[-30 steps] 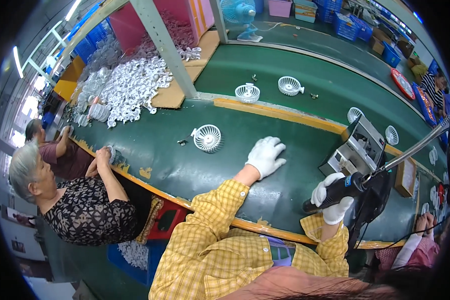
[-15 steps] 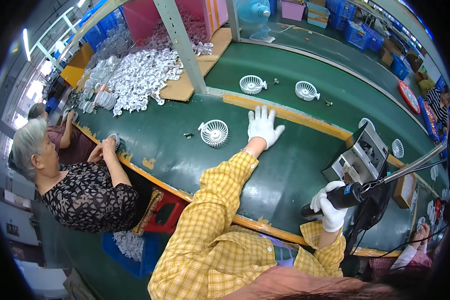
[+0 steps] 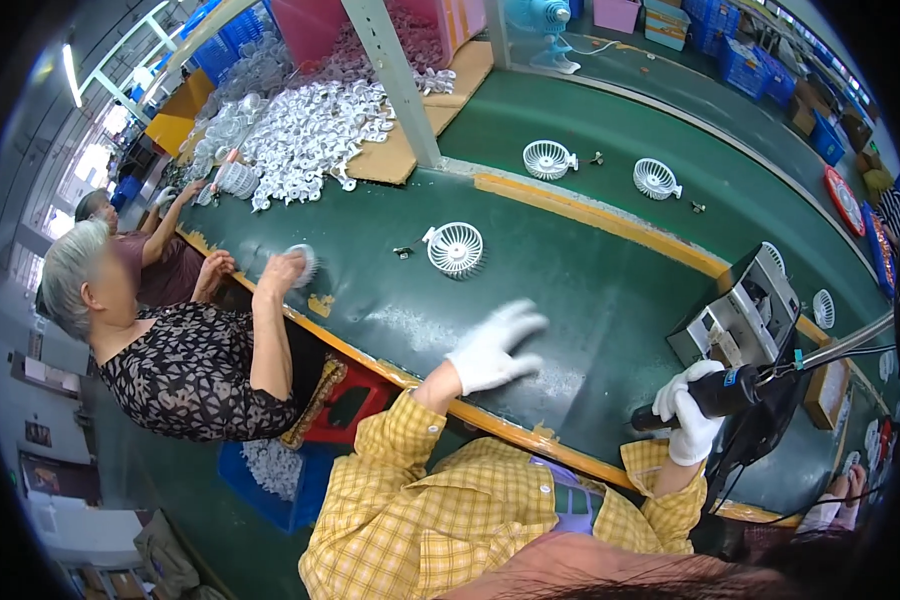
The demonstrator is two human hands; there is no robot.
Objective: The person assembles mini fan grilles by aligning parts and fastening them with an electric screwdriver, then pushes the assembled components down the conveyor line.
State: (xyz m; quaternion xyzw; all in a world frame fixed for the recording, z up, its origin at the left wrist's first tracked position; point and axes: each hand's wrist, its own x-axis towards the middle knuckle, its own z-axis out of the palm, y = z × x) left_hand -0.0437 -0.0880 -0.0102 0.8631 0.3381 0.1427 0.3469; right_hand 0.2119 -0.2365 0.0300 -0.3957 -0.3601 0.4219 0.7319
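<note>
My left hand (image 3: pixel 498 348), in a white glove, hovers over the green tabletop with its fingers apart and nothing in them; it is somewhat blurred. My right hand (image 3: pixel 686 410), also gloved, is wrapped round a black electric screwdriver (image 3: pixel 725 392) that hangs from a metal arm. Beyond my left hand lies a white round slotted fan housing (image 3: pixel 455 250), with a small metal-and-dark part (image 3: pixel 403 252) beside it. Just past the screwdriver stands a metal box-like device (image 3: pixel 740 315).
A raised yellow-edged strip (image 3: pixel 600 228) divides the table from a green belt carrying white fan housings (image 3: pixel 549 160). White plastic parts (image 3: pixel 320 130) are heaped at the far left on cardboard. At left a co-worker's hand (image 3: pixel 282 270) holds a round white piece. A wooden box (image 3: pixel 827 395) stands right.
My left hand has drawn back from the far strip toward the table's near edge. The view has shifted slightly. The co-worker's hand has moved a round piece over the table. My right hand keeps its grip.
</note>
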